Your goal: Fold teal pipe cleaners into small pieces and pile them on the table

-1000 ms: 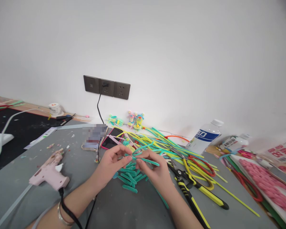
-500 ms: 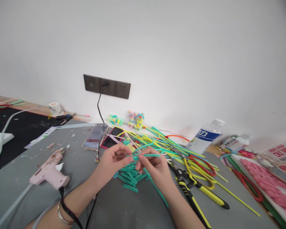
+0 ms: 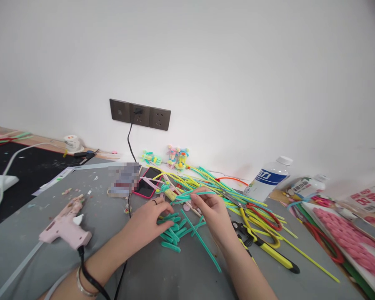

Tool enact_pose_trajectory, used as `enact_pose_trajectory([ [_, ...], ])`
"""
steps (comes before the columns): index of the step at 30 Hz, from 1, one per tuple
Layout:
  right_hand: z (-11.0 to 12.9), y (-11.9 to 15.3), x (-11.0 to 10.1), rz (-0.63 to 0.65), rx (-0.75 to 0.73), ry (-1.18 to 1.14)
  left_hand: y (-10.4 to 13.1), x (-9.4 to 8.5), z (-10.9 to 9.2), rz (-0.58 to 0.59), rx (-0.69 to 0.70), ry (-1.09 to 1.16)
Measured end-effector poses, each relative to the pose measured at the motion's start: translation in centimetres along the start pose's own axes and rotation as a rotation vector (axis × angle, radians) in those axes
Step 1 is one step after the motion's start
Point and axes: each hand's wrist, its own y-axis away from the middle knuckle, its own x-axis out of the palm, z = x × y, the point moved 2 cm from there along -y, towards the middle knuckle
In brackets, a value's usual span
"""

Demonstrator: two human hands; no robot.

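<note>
My right hand [image 3: 210, 210] pinches a couple of teal pipe cleaners [image 3: 187, 195] between thumb and fingers, their ends sticking out to the left. My left hand [image 3: 151, 221] is open, thumb and fingers apart, at the left edge of a pile of short teal pipe cleaner pieces [image 3: 171, 235]; its fingertips partly cover the pile. Between the hands, a longer teal pipe cleaner [image 3: 203, 243] lies slanting across the table. Just behind them lies a small yellow and teal pipe cleaner figure [image 3: 168, 191].
At left lies a pink glue gun [image 3: 67, 227] with a black cord. Yellow-handled pliers [image 3: 268, 250], red-handled scissors [image 3: 264, 216] and long pipe cleaners [image 3: 206, 181] spread to the right. A bottle [image 3: 267, 179] stands by the wall. A phone [image 3: 146, 183] and small figures [image 3: 181, 158] are behind.
My hands have drawn apart. The left has come away from the teal pipe cleaners and down toward the short pieces; the right has shifted slightly right, still pinching them.
</note>
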Motion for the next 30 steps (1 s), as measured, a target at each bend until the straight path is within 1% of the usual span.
enact_pose_trajectory([
  [3, -0.4, 0.1, 0.2, 0.048, 0.056, -0.018, 0.0, 0.3, 0.3, 0.035, -0.041, -0.044],
  [5, -0.7, 0.2, 0.3, 0.054, 0.061, -0.049, -0.1, 0.5, 0.4, 0.077, -0.037, -0.036],
  [10, -1.1, 0.2, 0.6, 0.098, 0.051, -0.050, 0.1, 0.5, 0.5, 0.072, -0.064, 0.005],
  [16, -0.4, 0.4, 0.8, 0.160, 0.057, -0.008, 0.1, 0.5, 0.0, 0.071, -0.041, 0.107],
  [18, -0.2, 0.5, 0.8, 0.162, 0.047, 0.000, -0.1, 0.5, 0.0, 0.038, -0.030, 0.160],
  [20, -0.2, 0.6, 0.7, 0.146, 0.036, -0.003, -0.3, 0.3, 0.0, -0.018, 0.000, 0.208],
  [25, -0.7, 0.5, 0.5, 0.076, 0.029, -0.003, -0.4, -0.5, 0.1, -0.158, 0.092, 0.303],
  [28, -0.4, 0.4, 0.4, 0.056, 0.020, 0.028, -0.4, -0.7, 0.0, -0.202, 0.115, 0.370],
  [30, -0.2, 0.4, 0.3, 0.044, 0.012, 0.056, -0.4, -0.7, 0.0, -0.217, 0.096, 0.428],
])
